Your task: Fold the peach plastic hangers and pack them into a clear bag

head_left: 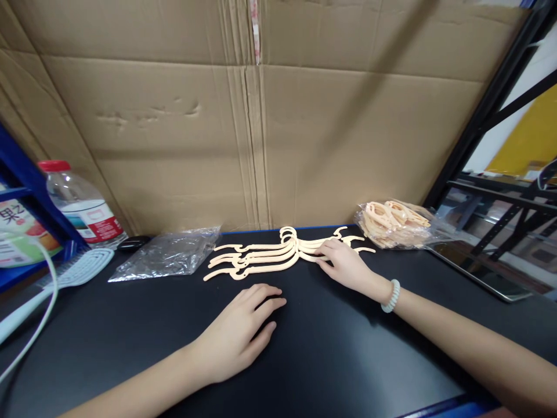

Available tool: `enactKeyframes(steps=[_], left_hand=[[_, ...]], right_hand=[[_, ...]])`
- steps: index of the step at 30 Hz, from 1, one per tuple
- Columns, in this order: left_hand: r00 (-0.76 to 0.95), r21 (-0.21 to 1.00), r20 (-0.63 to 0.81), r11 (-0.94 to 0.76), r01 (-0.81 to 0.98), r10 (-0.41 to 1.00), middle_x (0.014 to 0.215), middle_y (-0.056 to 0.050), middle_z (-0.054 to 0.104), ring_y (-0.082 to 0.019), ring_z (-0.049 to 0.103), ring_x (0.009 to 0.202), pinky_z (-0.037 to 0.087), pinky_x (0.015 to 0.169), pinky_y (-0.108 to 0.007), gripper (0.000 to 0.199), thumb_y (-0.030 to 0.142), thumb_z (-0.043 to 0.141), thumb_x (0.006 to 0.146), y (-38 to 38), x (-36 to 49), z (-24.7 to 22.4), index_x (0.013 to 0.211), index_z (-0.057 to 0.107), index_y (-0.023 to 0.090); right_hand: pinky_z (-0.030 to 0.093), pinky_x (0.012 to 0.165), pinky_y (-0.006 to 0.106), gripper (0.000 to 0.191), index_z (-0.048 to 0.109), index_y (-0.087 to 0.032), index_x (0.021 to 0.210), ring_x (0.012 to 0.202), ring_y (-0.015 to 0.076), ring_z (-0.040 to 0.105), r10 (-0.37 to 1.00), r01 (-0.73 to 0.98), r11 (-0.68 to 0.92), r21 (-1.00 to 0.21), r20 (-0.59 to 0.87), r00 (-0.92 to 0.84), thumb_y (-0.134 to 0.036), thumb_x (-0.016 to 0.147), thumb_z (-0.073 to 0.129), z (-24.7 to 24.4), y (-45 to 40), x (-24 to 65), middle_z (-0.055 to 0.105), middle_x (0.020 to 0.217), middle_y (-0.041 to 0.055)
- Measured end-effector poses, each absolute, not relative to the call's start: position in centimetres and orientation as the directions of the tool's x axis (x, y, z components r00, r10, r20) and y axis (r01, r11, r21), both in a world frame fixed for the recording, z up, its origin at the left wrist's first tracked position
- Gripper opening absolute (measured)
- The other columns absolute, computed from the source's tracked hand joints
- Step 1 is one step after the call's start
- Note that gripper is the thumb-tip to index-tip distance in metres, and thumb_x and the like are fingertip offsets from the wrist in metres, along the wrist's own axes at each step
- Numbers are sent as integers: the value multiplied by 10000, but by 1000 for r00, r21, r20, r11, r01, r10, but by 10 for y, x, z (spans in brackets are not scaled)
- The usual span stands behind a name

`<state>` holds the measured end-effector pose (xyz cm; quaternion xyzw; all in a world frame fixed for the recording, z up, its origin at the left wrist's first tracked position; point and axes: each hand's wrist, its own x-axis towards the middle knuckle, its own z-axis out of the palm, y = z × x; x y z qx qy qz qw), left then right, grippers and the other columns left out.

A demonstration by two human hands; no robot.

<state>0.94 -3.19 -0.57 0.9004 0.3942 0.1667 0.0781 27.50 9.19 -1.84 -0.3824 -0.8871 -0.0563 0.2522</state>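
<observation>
Several peach plastic hangers (265,255) lie fanned in a stack on the black table (331,354), near its far edge. My right hand (346,264) rests on the right side of that stack, fingers flat on the hangers. My left hand (239,334) lies palm down on the bare table just in front of the stack, fingers slightly spread, holding nothing. A white bead bracelet (391,296) sits on my right wrist.
An empty clear plastic bag (167,255) lies left of the hangers. A bag of more peach hangers (394,225) sits at the right. A water bottle (80,206), white comb-like object (82,268), blue shelf (20,174) and cardboard wall (261,116) surround the table.
</observation>
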Motion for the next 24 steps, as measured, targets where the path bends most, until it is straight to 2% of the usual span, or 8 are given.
enactKeyframes(steps=[6, 11, 17, 24], left_hand=[[632, 290, 233, -673, 681, 739, 1307, -100, 518, -254, 500, 1189, 446, 1011, -436, 396, 150, 439, 908, -32, 9, -6, 1291, 506, 226], [628, 296, 220, -665, 686, 746, 1314, -97, 510, -250, 489, 1203, 433, 1026, -430, 395, 151, 433, 910, -31, 9, -6, 1290, 506, 227], [625, 318, 204, -654, 686, 754, 1319, -95, 501, -245, 482, 1212, 426, 1036, -427, 386, 153, 427, 913, -32, 8, -6, 1283, 507, 226], [592, 398, 240, -634, 663, 770, 1292, -79, 518, -223, 497, 1199, 431, 1040, -395, 394, 131, 459, 886, -32, 7, -7, 1265, 501, 234]], right_hand=[[461, 809, 335, 141, 684, -163, 836, 877, 210, 600, 664, 709, 701, -80, 436, -608, -131, 857, 548, -11, 91, 277, 675, 861, 69], [456, 793, 325, 121, 676, -162, 843, 875, 211, 597, 653, 688, 720, -93, 428, -625, -121, 846, 562, -10, 91, 278, 668, 867, 77], [451, 775, 338, 132, 645, -169, 788, 845, 212, 588, 670, 650, 730, -212, 414, -616, -102, 844, 546, -11, 94, 279, 655, 841, 70], [454, 723, 311, 108, 617, -174, 760, 773, 180, 586, 695, 638, 714, -289, 403, -595, -136, 844, 560, -13, 95, 277, 652, 802, 42]])
